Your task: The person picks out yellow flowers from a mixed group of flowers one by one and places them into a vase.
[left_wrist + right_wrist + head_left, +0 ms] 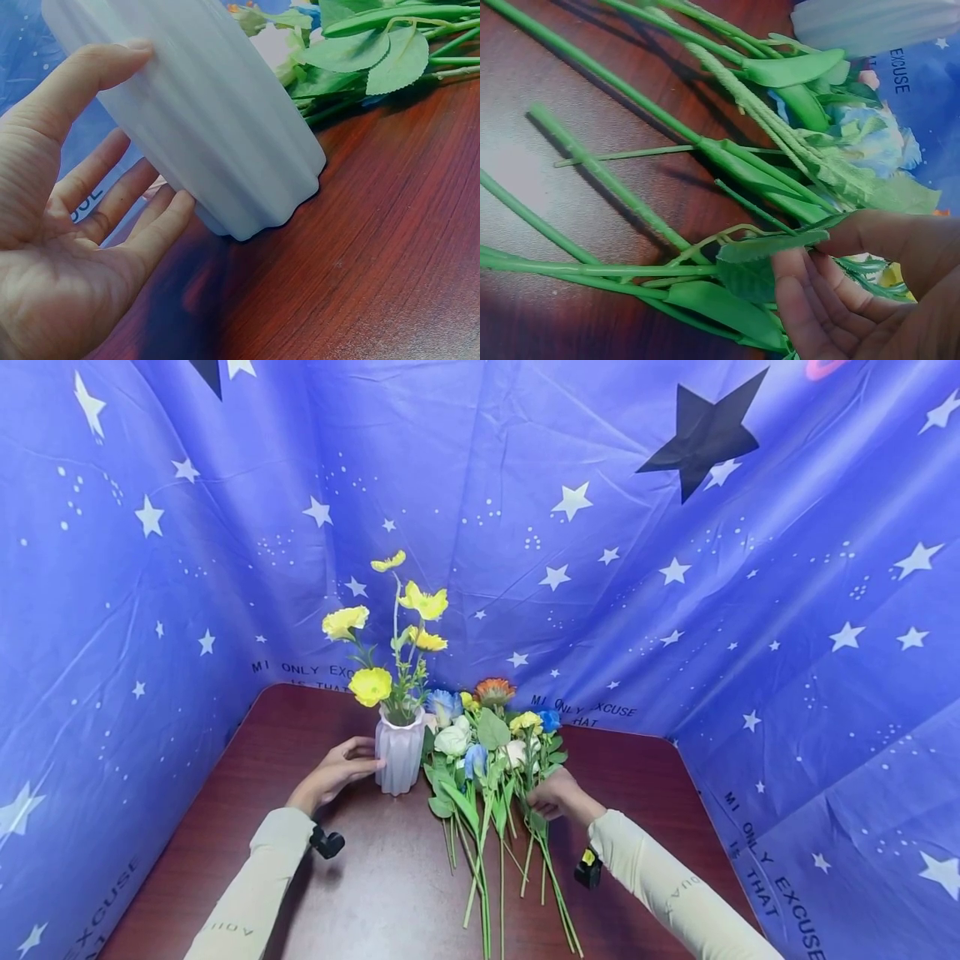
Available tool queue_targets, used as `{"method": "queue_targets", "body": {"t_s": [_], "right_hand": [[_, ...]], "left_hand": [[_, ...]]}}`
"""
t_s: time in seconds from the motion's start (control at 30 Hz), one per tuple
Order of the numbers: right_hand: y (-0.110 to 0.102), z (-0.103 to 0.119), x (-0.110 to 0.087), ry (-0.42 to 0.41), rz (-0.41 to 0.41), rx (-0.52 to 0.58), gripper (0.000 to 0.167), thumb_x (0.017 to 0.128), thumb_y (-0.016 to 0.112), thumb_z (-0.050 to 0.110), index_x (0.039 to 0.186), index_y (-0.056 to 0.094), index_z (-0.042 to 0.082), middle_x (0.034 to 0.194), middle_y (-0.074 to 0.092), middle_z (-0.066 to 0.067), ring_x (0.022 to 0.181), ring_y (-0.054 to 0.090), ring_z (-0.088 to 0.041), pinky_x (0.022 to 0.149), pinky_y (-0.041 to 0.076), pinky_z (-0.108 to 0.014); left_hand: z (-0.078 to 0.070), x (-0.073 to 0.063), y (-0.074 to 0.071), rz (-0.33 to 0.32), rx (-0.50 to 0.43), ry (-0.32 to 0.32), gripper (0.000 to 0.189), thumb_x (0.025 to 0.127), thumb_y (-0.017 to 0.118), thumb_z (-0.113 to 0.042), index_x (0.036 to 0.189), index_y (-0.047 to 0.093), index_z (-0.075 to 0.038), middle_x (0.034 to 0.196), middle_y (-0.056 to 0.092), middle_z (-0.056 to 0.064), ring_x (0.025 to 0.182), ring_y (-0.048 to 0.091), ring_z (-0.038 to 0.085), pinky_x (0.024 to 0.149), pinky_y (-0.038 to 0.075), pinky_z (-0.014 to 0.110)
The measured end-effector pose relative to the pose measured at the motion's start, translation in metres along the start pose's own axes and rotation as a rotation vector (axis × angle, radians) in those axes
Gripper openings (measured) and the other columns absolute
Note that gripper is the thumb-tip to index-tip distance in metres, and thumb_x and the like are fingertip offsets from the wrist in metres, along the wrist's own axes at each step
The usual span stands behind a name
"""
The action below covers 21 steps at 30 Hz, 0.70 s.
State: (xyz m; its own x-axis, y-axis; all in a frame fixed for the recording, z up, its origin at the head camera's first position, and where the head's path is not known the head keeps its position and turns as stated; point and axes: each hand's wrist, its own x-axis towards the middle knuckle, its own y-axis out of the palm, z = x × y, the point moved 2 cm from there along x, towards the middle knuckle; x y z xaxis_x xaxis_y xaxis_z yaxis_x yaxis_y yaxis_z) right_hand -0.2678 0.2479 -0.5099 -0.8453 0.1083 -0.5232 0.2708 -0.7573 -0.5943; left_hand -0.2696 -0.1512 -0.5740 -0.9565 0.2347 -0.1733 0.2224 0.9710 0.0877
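Note:
A ribbed, pale pink-white vase stands upright on the table, holding several yellow flowers. My left hand is at the vase's left side. In the left wrist view, thumb and little finger touch the vase wall with loosely bent fingers; other fingertips are partly hidden behind it. Right of the vase lies a heap of flowers with green stems. My right hand is among the right-hand stems, pinching a leafy flower stem; a leaf covers part of the grip.
An orange flower, white roses and blue blooms lie in the heap, heads toward the back. Loose stems cross the dark red table toward its front. Blue star-patterned cloth hangs close behind and at both sides.

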Motion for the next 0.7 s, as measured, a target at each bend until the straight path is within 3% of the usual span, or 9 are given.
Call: {"method": "queue_targets", "body": {"t_s": [0.37,0.7], "right_hand": [[-0.01,0.007,0.003,0.049,0.094,0.095,0.013,0.078,0.06,-0.011,0.083,0.073,-0.01,0.057,0.066,-0.006,0.049,0.062,-0.01,0.057,0.059,-0.025],[-0.021,0.012,0.004,0.048,0.155,0.089,0.011,0.087,0.066,-0.007,0.093,0.073,-0.013,0.059,0.067,-0.005,0.051,0.064,-0.009,0.056,0.058,-0.022]], "left_hand": [[0.0,0.0,0.001,-0.004,-0.003,-0.01,0.068,0.094,0.072,-0.012,0.148,0.035,0.006,0.148,0.043,0.03,0.117,0.061,0.02,0.114,0.045,0.05],[-0.001,0.0,0.001,-0.002,0.011,-0.007,0.067,0.094,0.072,-0.013,0.148,0.036,0.006,0.147,0.044,0.029,0.116,0.061,0.02,0.113,0.045,0.051]]}}
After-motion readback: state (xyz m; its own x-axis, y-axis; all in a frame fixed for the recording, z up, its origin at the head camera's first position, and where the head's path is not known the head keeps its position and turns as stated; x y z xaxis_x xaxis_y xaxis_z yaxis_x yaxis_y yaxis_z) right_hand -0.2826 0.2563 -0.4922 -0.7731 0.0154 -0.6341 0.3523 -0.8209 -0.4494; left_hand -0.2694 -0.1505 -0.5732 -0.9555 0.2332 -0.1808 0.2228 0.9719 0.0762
